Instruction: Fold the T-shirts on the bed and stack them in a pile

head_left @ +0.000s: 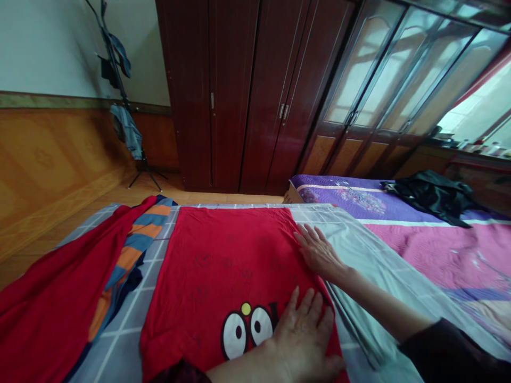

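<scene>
Red cloth (215, 255) — left hand (301, 332) and right hand (318, 253) flat on it — both unclenched.

A hand could be passed along the strip of checked sheet (130, 319) between the red garment (227, 239) and the heaped clothes (59, 276) near the left edge; the garment's right side is obstructed by the left hand (305, 332) and right hand (319, 252).

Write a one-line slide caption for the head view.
Left hand and right hand lie flat on red cloth with cartoon eyes, spread over a checked sheet.
</scene>
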`<state>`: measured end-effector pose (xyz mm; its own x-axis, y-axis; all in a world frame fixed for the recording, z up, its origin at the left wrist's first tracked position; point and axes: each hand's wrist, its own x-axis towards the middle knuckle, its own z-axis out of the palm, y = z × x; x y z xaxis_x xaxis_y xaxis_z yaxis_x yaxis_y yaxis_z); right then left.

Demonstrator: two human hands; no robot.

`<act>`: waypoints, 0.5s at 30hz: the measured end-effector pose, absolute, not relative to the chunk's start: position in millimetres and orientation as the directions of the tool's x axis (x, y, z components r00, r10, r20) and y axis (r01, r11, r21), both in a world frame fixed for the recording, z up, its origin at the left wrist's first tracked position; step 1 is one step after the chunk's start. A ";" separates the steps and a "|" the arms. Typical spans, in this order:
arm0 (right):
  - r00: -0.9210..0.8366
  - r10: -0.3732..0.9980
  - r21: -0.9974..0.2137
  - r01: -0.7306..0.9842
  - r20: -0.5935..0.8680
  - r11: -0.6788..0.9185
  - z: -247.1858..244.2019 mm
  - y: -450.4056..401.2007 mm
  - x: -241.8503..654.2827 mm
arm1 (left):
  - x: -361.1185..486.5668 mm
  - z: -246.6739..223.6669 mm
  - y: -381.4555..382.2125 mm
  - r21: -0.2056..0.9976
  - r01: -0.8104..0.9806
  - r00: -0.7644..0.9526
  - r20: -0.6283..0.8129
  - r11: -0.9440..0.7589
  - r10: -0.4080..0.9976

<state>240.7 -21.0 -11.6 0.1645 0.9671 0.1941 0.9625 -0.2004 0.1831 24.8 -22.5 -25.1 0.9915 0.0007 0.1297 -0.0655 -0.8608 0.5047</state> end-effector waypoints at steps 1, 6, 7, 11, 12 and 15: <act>0.164 0.959 0.179 0.962 0.230 -0.207 -8.5 -35.8 232.8 | 23.8 -23.7 -22.6 0.500 -0.069 0.991 0.135 -0.864 -0.002; 0.043 0.928 0.057 0.996 0.371 -0.069 -3.2 -132.8 166.6 | 23.8 -20.4 -23.5 0.468 -0.071 0.994 0.110 -0.881 -0.022; 0.011 0.927 0.020 1.000 0.374 -0.020 -5.0 -152.1 152.5 | 24.5 -20.8 -23.3 0.460 -0.072 0.994 0.108 -0.885 -0.024; -0.100 0.935 -0.072 0.989 0.339 0.132 -16.4 -211.4 116.0 | 26.4 -11.5 -17.6 0.460 -0.037 0.998 0.059 -0.887 -0.012; -0.132 0.936 -0.089 0.982 0.326 0.169 -18.7 -221.0 112.0 | 25.8 -4.0 -14.6 0.472 -0.029 0.999 0.041 -0.881 -0.011; -0.193 0.947 -0.136 0.963 0.259 0.233 -20.6 -238.9 104.9 | 17.5 29.6 -4.3 0.477 -0.003 1.000 0.024 -0.879 0.010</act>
<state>104.9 -238.9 -20.6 -0.1928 0.9466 0.2586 0.9629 0.2333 -0.1360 17.5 -4.3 29.6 0.9997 0.0097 0.0240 -0.0029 -0.8791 0.4766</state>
